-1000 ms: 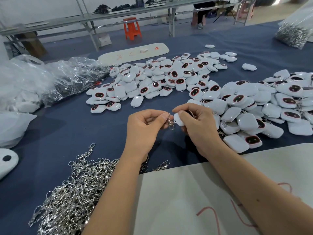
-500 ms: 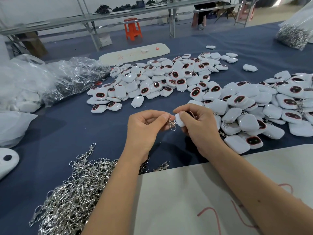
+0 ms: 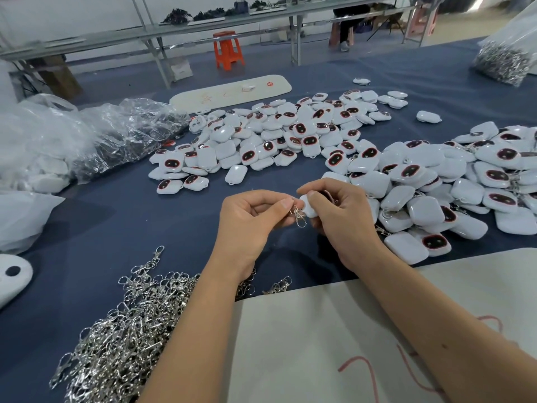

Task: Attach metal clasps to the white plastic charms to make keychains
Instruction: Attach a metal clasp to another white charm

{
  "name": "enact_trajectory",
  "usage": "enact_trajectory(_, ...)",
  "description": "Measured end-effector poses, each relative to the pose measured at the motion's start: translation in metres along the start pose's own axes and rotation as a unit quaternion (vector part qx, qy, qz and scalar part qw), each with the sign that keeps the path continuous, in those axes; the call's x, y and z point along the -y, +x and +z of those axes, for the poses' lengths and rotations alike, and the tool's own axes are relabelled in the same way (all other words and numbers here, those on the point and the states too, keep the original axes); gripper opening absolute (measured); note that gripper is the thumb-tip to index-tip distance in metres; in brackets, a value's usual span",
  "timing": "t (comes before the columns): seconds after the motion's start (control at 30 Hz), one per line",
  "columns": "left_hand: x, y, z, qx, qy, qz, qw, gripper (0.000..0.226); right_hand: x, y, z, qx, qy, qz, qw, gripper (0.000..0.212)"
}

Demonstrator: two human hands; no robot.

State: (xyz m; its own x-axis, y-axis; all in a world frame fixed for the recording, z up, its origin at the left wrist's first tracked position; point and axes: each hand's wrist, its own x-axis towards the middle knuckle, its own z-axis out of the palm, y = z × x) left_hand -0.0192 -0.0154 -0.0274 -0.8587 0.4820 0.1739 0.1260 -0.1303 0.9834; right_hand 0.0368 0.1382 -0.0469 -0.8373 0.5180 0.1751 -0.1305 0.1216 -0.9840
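1. The left hand point(image 3: 250, 219) is pinching the ring of a metal clasp point(image 3: 297, 214); the clasp's long axis is hanging downward.
2. The right hand point(image 3: 341, 216) is gripping a white charm point(image 3: 308, 207), touching the clasp's right side, above the table point(image 3: 116, 216) middle.
3. Both hands are equally near the joint.
4. A clear bag point(image 3: 505, 58) at the far right corner is holding clasps.

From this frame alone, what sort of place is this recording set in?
Most likely a small assembly workshop. A blue-covered table holds heaps of white charms and a pile of loose metal clasps; long metal workbenches and an orange stool stand behind.
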Motion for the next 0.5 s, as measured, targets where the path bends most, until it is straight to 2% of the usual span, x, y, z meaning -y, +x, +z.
enact_trajectory(0.17,-0.0003,-0.0012,0.0022,-0.02,0.042,0.009,0.999,0.012,0.0028,-0.0022,0.0003,-0.015,0.024,-0.01,1.0,0.023)
enact_trajectory(0.37,0.0031,-0.0013,-0.0002,-0.037,0.205,0.051,0.977,0.018,0.0077,-0.0042,-0.0005,-0.053,0.056,-0.034,0.996,0.013)
enact_trajectory(0.5,0.0048,-0.0028,0.0031,-0.01,0.229,0.06,0.971,0.02,0.0075,-0.0048,-0.0001,-0.025,-0.008,-0.072,0.997,0.023)
